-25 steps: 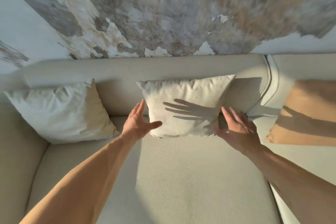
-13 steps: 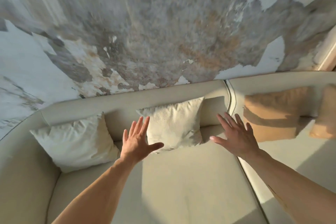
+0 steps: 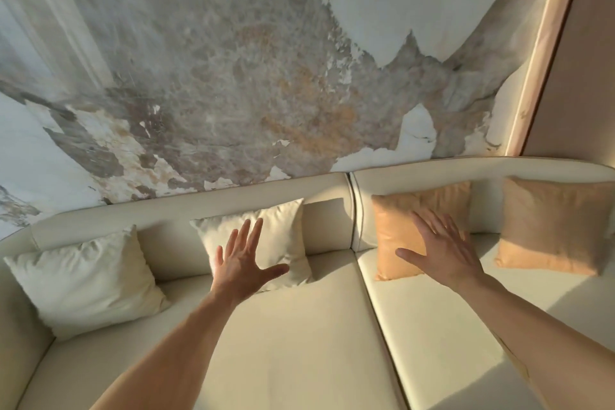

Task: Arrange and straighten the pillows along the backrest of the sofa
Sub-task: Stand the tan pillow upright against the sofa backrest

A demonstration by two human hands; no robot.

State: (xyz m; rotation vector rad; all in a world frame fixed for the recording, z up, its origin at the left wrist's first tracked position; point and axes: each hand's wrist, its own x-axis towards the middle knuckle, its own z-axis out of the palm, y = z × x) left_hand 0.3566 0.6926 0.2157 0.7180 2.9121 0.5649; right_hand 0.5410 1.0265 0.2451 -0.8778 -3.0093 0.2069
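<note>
Sofa: cream, two seat sections, seam right of centre. Backrest runs along a mottled, peeling-look wall.

Far left: white pillow, leaning on the backrest near the sofa's left end, tilted, lower corner on the seat.

Next: cream pillow, upright against the backrest, slightly skewed, bottom edge on the left seat section.

Left hand: flat, fingers spread, thumb out to the right, nothing held. It overlaps the cream pillow's lower left part; contact or just in front, cannot tell.

Right of the seam: tan pillow, leaning on the backrest, bottom edge on the right seat section, in warm sunlight.

Right hand: flat, fingers spread, thumb to the left, nothing held. It lies over the tan pillow's lower right part; pressing or hovering, cannot tell.

Far right: second tan pillow, upright against the backrest, apart from the first, untouched
</note>
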